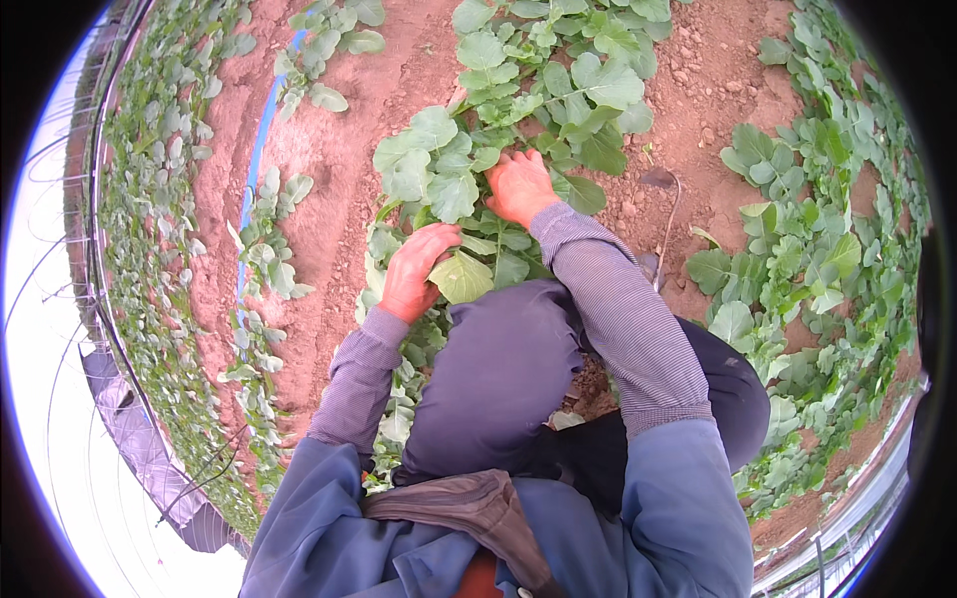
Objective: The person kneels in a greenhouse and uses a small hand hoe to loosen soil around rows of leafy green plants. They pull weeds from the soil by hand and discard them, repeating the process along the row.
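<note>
A row of broad-leaved green plants (448, 168) grows in reddish soil in front of my knees. My left hand (420, 270) rests at the near left of this row, its fingertips among the leaves, beside a yellowish-green leaf (462, 278). Whether it grips that leaf does not show. Farther forward and to the right, my right hand (519, 185) reaches into the foliage with bent fingers. Leaves hide its fingertips, so what it touches cannot be seen. Both hands are low, close to the plant stems.
A blue hose or tape (258, 149) runs along the soil at left, beside smaller plants (273, 258). More leafy rows stand at far left (161, 194) and right (792, 261). A dry stem (669, 224) lies right of my right forearm. My bent knee (501, 359) is close behind the hands.
</note>
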`<action>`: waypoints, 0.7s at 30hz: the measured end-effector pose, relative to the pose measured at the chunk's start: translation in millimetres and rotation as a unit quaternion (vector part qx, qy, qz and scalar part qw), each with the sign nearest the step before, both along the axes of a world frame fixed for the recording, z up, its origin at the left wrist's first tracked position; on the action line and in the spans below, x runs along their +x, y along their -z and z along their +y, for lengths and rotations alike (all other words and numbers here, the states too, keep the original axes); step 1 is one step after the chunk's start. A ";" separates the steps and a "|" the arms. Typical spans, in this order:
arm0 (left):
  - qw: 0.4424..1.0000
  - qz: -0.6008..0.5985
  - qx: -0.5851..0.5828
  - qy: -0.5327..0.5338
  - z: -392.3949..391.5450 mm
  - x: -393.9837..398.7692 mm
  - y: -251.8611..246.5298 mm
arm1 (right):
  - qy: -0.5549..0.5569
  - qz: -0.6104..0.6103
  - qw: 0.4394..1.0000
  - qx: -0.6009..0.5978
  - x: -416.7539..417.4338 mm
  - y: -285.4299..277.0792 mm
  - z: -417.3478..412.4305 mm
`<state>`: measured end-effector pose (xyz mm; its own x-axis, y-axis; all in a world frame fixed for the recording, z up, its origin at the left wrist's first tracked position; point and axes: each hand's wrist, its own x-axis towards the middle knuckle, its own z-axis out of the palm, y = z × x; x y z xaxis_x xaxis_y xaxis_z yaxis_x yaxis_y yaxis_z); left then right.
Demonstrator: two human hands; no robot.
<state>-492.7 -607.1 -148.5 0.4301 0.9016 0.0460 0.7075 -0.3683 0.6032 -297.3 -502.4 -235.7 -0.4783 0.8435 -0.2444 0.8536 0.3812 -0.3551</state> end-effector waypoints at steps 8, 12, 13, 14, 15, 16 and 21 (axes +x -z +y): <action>0.990 -0.056 -0.115 -0.061 1.1 -1.8 -0.9 | 0.012 -0.077 0.991 -0.111 -22.1 7.0 11.7; 0.992 -0.058 -0.100 -0.055 4.1 -4.0 7.1 | 0.034 -0.082 0.994 -0.066 -32.9 11.2 2.4; 0.992 -0.049 -0.100 -0.056 4.4 -4.8 9.2 | 0.045 -0.083 0.995 -0.036 -35.0 14.9 -0.5; 0.993 -0.041 -0.100 -0.057 2.9 -5.7 10.8 | 0.034 -0.078 0.995 -0.046 -35.8 19.3 -0.6; 0.993 -0.031 -0.096 -0.058 3.1 -6.6 11.6 | 0.041 -0.067 0.995 -0.058 -35.6 23.3 0.9; 0.996 -0.012 -0.079 -0.042 3.7 -6.8 12.9 | 0.047 -0.055 0.995 -0.069 -35.6 27.2 2.1; 0.994 -0.014 -0.096 -0.053 0.0 -5.8 11.4 | 0.120 0.118 0.985 -0.042 -25.0 52.4 -5.7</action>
<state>-498.5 -607.0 -159.9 0.3339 0.9348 -0.1209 0.7177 -0.1689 0.6756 -322.3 -508.2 -288.2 -0.3192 0.9208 -0.2243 0.8058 0.1392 -0.5756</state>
